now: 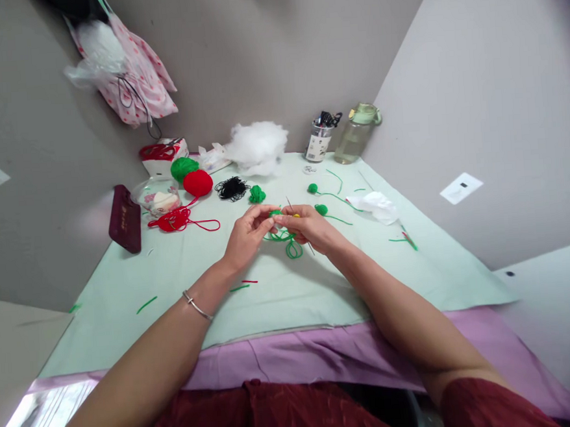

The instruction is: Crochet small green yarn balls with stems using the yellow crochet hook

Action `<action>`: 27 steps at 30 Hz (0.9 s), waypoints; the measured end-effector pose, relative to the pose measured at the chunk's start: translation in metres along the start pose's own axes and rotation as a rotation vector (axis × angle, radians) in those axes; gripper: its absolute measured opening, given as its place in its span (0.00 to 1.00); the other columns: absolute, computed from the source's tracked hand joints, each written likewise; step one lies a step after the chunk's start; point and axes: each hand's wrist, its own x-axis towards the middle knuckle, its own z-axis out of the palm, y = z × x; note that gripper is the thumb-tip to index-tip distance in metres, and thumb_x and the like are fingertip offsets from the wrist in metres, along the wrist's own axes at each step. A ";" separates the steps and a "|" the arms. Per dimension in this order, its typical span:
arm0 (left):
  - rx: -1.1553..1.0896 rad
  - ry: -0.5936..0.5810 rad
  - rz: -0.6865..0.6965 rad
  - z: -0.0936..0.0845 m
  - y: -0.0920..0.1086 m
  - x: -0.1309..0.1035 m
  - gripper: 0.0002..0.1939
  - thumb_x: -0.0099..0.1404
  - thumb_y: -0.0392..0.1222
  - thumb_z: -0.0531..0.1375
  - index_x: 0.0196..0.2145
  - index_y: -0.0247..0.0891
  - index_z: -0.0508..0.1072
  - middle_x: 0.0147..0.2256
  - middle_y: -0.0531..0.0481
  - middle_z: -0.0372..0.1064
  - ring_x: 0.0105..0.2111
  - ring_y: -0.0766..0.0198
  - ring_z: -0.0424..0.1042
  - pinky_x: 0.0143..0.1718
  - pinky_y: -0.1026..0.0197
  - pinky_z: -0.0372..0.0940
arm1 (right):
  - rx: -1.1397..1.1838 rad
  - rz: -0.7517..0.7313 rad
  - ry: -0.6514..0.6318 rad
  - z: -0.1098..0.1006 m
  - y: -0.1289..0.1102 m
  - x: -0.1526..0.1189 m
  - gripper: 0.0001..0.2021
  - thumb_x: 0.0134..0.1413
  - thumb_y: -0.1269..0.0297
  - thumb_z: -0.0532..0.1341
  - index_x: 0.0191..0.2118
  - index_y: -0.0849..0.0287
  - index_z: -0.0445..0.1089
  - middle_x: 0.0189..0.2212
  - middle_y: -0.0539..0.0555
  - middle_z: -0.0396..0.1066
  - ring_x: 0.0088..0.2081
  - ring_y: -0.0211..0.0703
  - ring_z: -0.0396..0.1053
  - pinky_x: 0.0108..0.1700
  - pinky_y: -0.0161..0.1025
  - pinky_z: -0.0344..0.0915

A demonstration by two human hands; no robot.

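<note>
Between my fingertips sits a small piece of green crochet work [275, 213], partly covered by them. My left hand [251, 234] pinches it from the left. In my right hand [312, 226] is a thin crochet hook [289, 203] with a yellow part at the grip; its shaft shows above and below the fingers. The fingertips of both hands meet at the green work. Loops of green yarn [293, 248] hang below onto the cloth. Close by on the right lies a small green crocheted ball [320, 209] with a yarn tail, and another green ball [312, 188] lies farther back.
Red yarn [197, 183], green yarn [184, 170], black yarn [232, 188] and white stuffing [259, 147] lie at the back. A dark red case [125, 219] and a clear bowl [142, 196] stand left. A pen can [318, 143], a bottle [357, 133] and tissue [376, 208] are right.
</note>
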 end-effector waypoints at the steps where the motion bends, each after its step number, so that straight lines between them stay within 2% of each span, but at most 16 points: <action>1: -0.003 -0.008 -0.013 0.000 -0.001 0.001 0.08 0.64 0.42 0.66 0.41 0.39 0.78 0.35 0.51 0.77 0.31 0.63 0.76 0.40 0.58 0.72 | -0.014 0.002 -0.009 -0.001 0.000 0.000 0.24 0.43 0.43 0.73 0.24 0.56 0.64 0.15 0.38 0.48 0.19 0.30 0.41 0.21 0.35 0.38; 4: -0.021 0.007 -0.034 -0.001 -0.003 0.003 0.08 0.63 0.42 0.67 0.39 0.39 0.76 0.32 0.53 0.76 0.28 0.64 0.76 0.36 0.59 0.71 | -0.052 -0.011 -0.008 -0.002 0.000 -0.003 0.22 0.46 0.45 0.73 0.26 0.56 0.65 0.16 0.39 0.49 0.20 0.30 0.43 0.22 0.35 0.40; 9: -0.050 0.080 -0.033 0.001 -0.006 0.004 0.08 0.63 0.43 0.67 0.38 0.40 0.74 0.34 0.53 0.75 0.28 0.65 0.77 0.34 0.61 0.72 | -0.189 -0.123 0.038 0.003 -0.001 -0.006 0.19 0.58 0.47 0.65 0.27 0.56 0.65 0.19 0.42 0.52 0.22 0.33 0.48 0.25 0.36 0.43; 13: -0.066 0.090 -0.026 0.003 -0.002 0.000 0.08 0.64 0.42 0.66 0.40 0.39 0.74 0.35 0.53 0.75 0.29 0.65 0.78 0.37 0.59 0.74 | -0.257 -0.157 0.140 0.007 0.001 -0.003 0.18 0.55 0.48 0.65 0.26 0.56 0.65 0.18 0.42 0.52 0.23 0.34 0.48 0.27 0.37 0.45; 16: -0.079 0.075 -0.021 0.004 0.001 -0.003 0.09 0.65 0.43 0.66 0.42 0.39 0.75 0.36 0.52 0.76 0.31 0.64 0.78 0.41 0.58 0.75 | -0.267 -0.169 0.170 0.009 0.002 -0.002 0.16 0.55 0.50 0.64 0.26 0.57 0.66 0.18 0.42 0.54 0.24 0.34 0.48 0.28 0.37 0.46; 21: -0.088 0.053 -0.033 0.002 -0.004 -0.001 0.10 0.66 0.45 0.66 0.41 0.39 0.74 0.35 0.52 0.75 0.30 0.64 0.77 0.40 0.57 0.76 | -0.299 -0.180 0.169 0.011 0.003 -0.002 0.15 0.54 0.51 0.62 0.26 0.56 0.66 0.19 0.43 0.57 0.24 0.35 0.50 0.29 0.38 0.47; 27: -0.053 0.054 -0.037 -0.002 -0.010 0.003 0.08 0.64 0.40 0.67 0.39 0.38 0.73 0.35 0.52 0.75 0.29 0.65 0.77 0.34 0.61 0.74 | -0.382 -0.223 0.132 0.011 0.003 -0.005 0.14 0.56 0.53 0.59 0.26 0.55 0.61 0.21 0.43 0.55 0.26 0.36 0.50 0.31 0.39 0.47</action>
